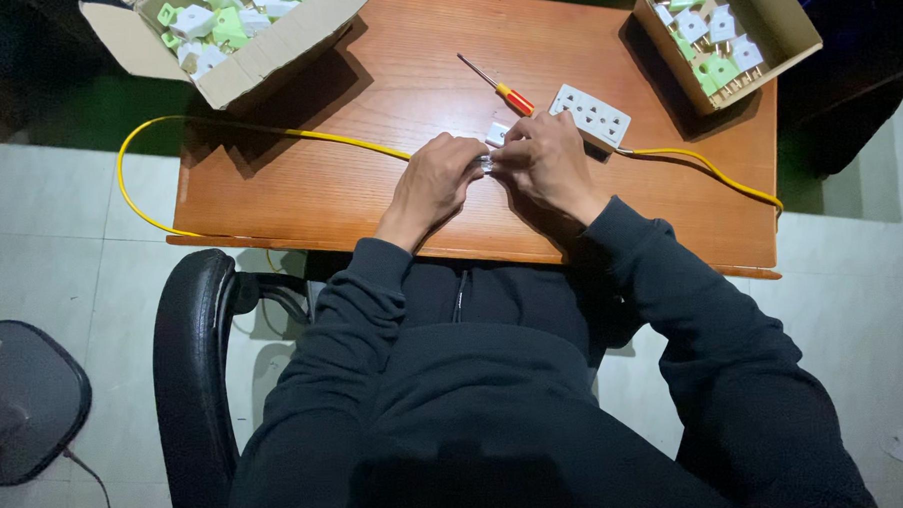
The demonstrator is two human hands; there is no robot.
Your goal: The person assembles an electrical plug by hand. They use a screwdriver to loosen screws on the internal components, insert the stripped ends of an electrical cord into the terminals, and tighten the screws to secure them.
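Head view shows the left hand (432,180) and right hand (548,160) each closing a grip on a small white plug part (487,164) between them; loosened fingers could drop it onto the worktop (299,189); the yellow cable (347,140) trailing left may tug it.

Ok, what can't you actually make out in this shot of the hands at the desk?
- Head view: the small white part between left hand and right hand is mostly covered by fingers.
- Yellow cable end: hidden under the hands.
- Left cardboard box: cut off by the top edge.
- Plug pieces: too small for detail.
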